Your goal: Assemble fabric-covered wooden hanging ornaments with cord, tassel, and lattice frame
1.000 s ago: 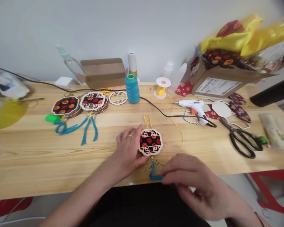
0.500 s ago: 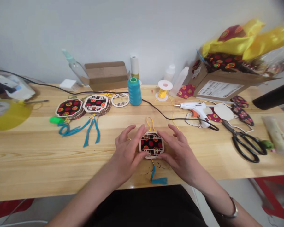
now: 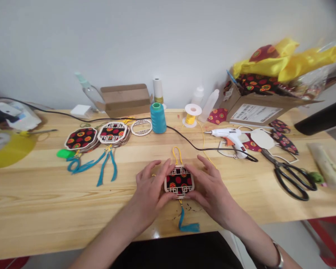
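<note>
A fabric-covered pendant (image 3: 179, 181) with a pale lattice frame lies near the table's front edge. Its yellow loop (image 3: 177, 155) points away from me and its blue tassel (image 3: 189, 225) toward me. My left hand (image 3: 151, 184) grips the pendant's left edge between thumb and fingers. On the opposite edge, my right hand (image 3: 208, 184) holds it the same way. Small dark bits are scattered around the tassel. Two stacks of similar pieces, a patterned one (image 3: 81, 138) and a latticed one (image 3: 112, 132), sit at the back left with blue tassels.
A teal thread cone (image 3: 158, 118) stands behind the pendant, with a yellow thread spool (image 3: 192, 114) to its right. The glue gun (image 3: 232, 139), its black cable and black-handled scissors (image 3: 292, 179) lie on the right. Behind them is a cardboard box (image 3: 254, 106) of fabric.
The camera view has tilted up a little, so the table and items appear lower. Both hands keep their hold on the pendant's sides.
</note>
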`<action>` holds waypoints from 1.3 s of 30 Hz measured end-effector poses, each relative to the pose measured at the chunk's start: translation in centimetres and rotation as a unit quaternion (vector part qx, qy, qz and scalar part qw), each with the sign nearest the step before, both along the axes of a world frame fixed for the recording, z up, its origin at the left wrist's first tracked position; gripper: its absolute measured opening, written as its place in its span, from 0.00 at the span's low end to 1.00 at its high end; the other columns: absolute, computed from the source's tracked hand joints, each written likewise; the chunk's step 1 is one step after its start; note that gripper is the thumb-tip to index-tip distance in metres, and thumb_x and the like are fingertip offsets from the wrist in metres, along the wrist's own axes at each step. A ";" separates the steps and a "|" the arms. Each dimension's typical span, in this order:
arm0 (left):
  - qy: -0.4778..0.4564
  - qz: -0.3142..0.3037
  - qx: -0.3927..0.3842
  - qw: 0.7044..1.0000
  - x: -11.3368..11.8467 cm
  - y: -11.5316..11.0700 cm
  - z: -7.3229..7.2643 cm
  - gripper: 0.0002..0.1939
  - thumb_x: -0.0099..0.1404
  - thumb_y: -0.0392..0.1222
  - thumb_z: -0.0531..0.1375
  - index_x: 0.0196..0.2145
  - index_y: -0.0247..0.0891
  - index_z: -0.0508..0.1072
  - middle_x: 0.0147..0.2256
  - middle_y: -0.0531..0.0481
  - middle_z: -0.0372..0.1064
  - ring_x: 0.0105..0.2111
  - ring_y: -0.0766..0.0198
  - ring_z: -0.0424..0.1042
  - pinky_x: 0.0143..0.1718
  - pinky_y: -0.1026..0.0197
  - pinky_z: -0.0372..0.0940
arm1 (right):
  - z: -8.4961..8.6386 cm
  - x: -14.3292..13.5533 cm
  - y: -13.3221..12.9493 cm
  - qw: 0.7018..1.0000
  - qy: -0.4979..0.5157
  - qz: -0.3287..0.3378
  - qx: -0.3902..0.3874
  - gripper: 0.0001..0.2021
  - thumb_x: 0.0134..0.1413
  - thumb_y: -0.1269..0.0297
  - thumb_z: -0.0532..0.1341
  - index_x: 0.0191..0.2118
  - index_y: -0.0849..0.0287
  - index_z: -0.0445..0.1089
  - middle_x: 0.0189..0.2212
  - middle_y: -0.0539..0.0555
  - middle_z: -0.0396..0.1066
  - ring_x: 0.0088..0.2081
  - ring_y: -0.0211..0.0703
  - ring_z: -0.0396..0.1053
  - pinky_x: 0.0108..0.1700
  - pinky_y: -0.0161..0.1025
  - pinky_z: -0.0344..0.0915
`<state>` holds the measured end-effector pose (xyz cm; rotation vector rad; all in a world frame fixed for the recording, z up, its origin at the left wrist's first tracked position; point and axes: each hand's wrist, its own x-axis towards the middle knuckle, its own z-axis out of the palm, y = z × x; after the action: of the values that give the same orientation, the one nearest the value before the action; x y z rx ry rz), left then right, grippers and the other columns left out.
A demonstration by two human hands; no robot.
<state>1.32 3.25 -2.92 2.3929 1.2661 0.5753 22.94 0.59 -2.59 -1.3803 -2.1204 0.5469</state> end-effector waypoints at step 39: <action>-0.016 0.071 0.017 0.997 0.1 -1.1 0.7 0.33 0.62 0.45 0.60 0.62 0.44 0.53 0.62 0.41 0.55 0.58 0.45 0.54 0.56 0.41 0.54 | 0.5 0.0 -0.3 0.999 0.044 0.016 -0.024 0.30 0.58 0.66 0.60 0.64 0.49 0.51 0.59 0.54 0.62 0.65 0.51 0.47 0.63 0.58 0.55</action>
<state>1.44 2.17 -2.18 2.3245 1.4310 0.6799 22.91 0.29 -2.09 -1.3257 -2.0743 0.6641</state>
